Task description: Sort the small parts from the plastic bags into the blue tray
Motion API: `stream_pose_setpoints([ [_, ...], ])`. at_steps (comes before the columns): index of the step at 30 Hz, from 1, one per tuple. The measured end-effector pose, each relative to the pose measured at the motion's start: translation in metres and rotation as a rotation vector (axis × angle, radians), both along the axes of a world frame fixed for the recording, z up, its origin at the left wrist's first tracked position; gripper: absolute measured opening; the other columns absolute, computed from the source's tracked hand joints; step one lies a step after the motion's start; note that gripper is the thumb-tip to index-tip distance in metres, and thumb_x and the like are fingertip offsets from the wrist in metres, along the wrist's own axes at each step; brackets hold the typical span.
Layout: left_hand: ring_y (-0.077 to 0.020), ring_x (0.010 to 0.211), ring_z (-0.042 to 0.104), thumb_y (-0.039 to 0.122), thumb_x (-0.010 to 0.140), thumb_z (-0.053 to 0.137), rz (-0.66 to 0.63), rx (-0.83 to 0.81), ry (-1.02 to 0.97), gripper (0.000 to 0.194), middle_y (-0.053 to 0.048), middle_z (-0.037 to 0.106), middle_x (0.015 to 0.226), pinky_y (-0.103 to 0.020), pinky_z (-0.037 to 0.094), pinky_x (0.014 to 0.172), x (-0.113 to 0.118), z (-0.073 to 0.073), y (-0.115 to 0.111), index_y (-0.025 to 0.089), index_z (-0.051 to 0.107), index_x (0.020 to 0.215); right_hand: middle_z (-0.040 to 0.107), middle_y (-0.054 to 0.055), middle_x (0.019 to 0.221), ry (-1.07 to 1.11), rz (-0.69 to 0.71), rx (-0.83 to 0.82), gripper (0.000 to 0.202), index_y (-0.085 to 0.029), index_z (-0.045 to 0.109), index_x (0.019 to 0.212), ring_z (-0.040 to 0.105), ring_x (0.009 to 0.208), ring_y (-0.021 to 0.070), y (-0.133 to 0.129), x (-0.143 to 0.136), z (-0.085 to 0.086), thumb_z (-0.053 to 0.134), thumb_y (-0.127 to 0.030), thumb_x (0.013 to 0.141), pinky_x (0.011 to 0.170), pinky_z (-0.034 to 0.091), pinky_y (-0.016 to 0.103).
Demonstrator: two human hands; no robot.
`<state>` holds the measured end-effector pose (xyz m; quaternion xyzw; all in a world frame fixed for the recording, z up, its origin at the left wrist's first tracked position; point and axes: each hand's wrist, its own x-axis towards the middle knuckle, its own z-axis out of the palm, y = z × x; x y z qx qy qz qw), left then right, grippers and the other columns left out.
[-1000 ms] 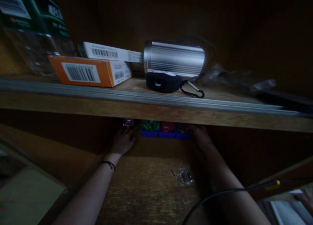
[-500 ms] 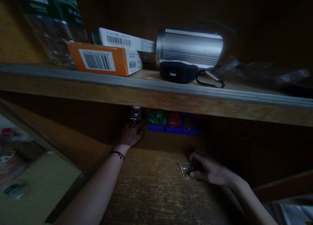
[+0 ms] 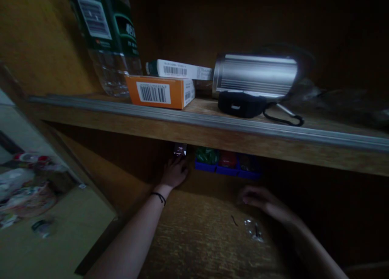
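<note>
My left hand [image 3: 174,172] rests deep in the lower compartment, fingers spread, its fingertips at a small lit phone-like screen [image 3: 180,150]. A black cord circles that wrist. To its right stand blue bins [image 3: 227,171] holding green, red and dark packets. My right hand [image 3: 255,197] hovers over the wooden board, fingers curled with the tips close together; whether something small is between them is too dark to tell. Nearer to me, a small clear plastic bag [image 3: 253,230] lies on the board, with a thin dark strip [image 3: 234,220] left of it.
The upper shelf edge [image 3: 194,119] crosses above both hands. On it are a plastic bottle [image 3: 117,68], an orange box [image 3: 156,92], a silver cylinder [image 3: 257,74] and a black case with a carabiner [image 3: 241,104]. A basket [image 3: 36,200] stands outside at left.
My right hand has let go of the clear bag and moved away from it, toward the bins. The view has shifted, so the shelf things appear lower and farther right. My left hand stays by the screen.
</note>
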<state>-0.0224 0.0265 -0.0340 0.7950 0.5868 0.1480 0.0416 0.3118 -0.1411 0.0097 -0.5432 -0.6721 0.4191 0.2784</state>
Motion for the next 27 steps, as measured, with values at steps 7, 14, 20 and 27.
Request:
stream_pose_setpoints([
  [7,-0.0400,0.130,0.043,0.039,0.091,0.048,-0.014,0.015,-0.014,0.042,0.002,0.041,0.158,-0.059,0.037,0.104,0.000,-0.001,-0.001,0.031,0.061,0.130,0.075,0.006,0.107,0.110,-0.345,0.105,0.041,-0.024,0.072,0.101,0.065,0.109,0.0302,0.004,-0.010,-0.018,0.057,-0.060,0.089,0.096,0.047,0.042],
  [14,-0.0365,0.130,0.044,0.037,0.091,0.049,-0.025,0.020,-0.030,0.040,0.002,0.040,0.158,-0.057,0.036,0.105,-0.001,-0.004,0.001,0.032,0.063,0.128,0.075,0.005,0.100,0.047,-0.489,0.136,0.043,-0.023,0.070,0.098,0.067,0.100,0.0290,0.004,-0.004,-0.029,0.059,-0.062,0.086,0.086,0.050,0.038],
  [20,-0.0369,0.130,0.043,0.040,0.092,0.049,-0.024,0.022,-0.040,0.037,0.003,0.042,0.156,-0.056,0.034,0.106,-0.001,-0.005,0.002,0.033,0.064,0.125,0.074,0.004,0.093,-0.054,-0.472,0.184,0.041,-0.024,0.069,0.094,0.067,0.090,0.0259,0.002,-0.004,-0.029,0.055,-0.061,0.088,0.080,0.050,0.035],
  [27,-0.0365,0.132,0.041,0.039,0.091,0.049,-0.032,0.009,-0.036,0.038,0.004,0.041,0.158,-0.056,0.035,0.106,-0.002,-0.007,0.003,0.033,0.063,0.126,0.074,0.005,0.094,-0.103,-0.463,0.219,0.040,-0.023,0.069,0.094,0.067,0.090,0.0265,0.002,0.002,-0.033,0.056,-0.060,0.088,0.080,0.049,0.035],
])
